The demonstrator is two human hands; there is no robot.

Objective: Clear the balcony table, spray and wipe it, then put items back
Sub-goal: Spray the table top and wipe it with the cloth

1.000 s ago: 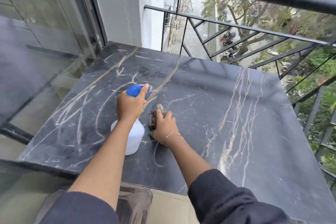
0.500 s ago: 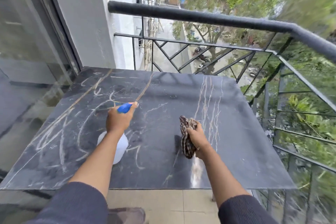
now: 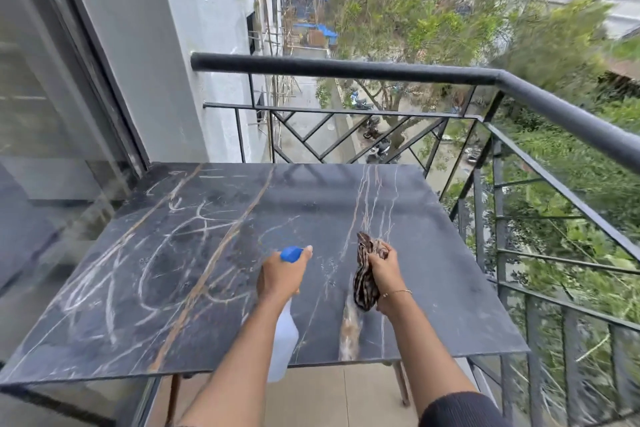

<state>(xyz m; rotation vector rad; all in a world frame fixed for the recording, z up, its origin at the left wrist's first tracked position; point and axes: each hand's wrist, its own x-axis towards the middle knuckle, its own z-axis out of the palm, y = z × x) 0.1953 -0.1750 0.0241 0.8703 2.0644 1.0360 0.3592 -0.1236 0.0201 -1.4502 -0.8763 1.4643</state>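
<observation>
The balcony table point(image 3: 180, 253) has a dark marble top with white and tan veins, and nothing stands on it. My left hand point(image 3: 281, 276) grips a white spray bottle point(image 3: 284, 340) with a blue nozzle, a finger on the trigger, held above the table's near middle. My right hand point(image 3: 383, 272) is closed around a bunched brown striped cloth point(image 3: 365, 282), lifted just above the tabletop to the right of the bottle. A pale reflection of the cloth shows on the marble below it.
A black metal railing point(image 3: 346, 69) runs along the far and right sides of the table, with trees and a street far below. A glass sliding door point(image 3: 41, 121) and a white wall stand on the left. Tiled floor shows under the table's near edge.
My right hand lifted the cloth off the marble and moved it right of the bottle. My left hand with the bottle drifted toward the table's centre. My head tilted up, showing more railing.
</observation>
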